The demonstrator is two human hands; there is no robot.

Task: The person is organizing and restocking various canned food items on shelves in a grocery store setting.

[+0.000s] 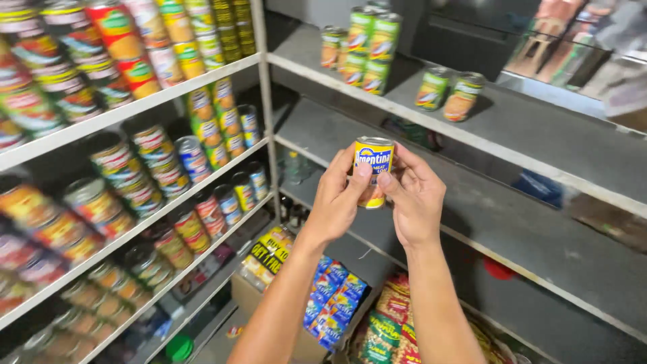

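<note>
Hands are meeting at the centre of the frame around a small yellow can [373,170] with a blue band on its label. The left hand [339,197] is grasping the can from the left, its thumb lying across the front of the label, while the right hand [412,199] is gripping it from the right with fingers curling behind and thumb pressing near the lower edge. The can is standing upright in the air, in front of the grey metal shelves [512,128] filling the right of the frame. Green-labelled cans [367,48] are standing stacked on the upper shelf at top centre, with two more cans [448,92] just to their right. Rows of tins [128,168] are crowding the white shelves on the left. Blue packets [331,301] and a cardboard box [269,253] are lying at the bottom centre.
</note>
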